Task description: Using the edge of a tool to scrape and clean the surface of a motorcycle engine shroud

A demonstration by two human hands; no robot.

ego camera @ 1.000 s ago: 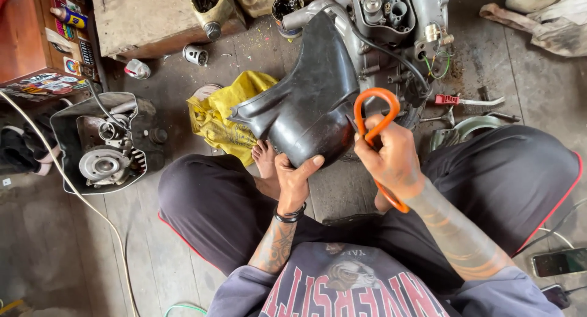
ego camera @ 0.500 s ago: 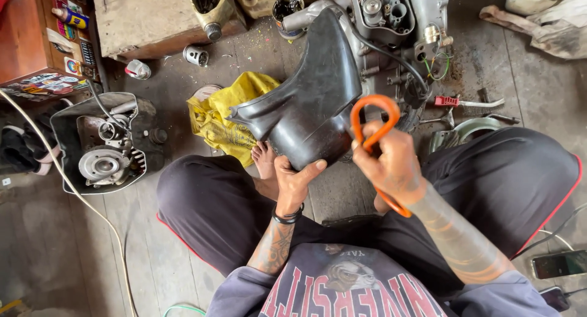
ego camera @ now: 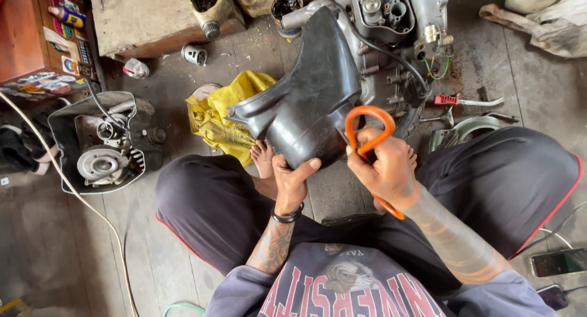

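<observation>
Hands at lap level, person cross-legged on plank floor. Left hand point(ego camera: 292, 181) grips lower rim of black plastic cover point(ego camera: 306, 103), fingers curled under, thumb on edge. Right hand point(ego camera: 386, 169) closed around orange rubber ring point(ego camera: 369, 128), its loop touching cover's right edge. Engine point(ego camera: 397, 23) behind; yellow rag point(ego camera: 220, 112) left of cover
</observation>
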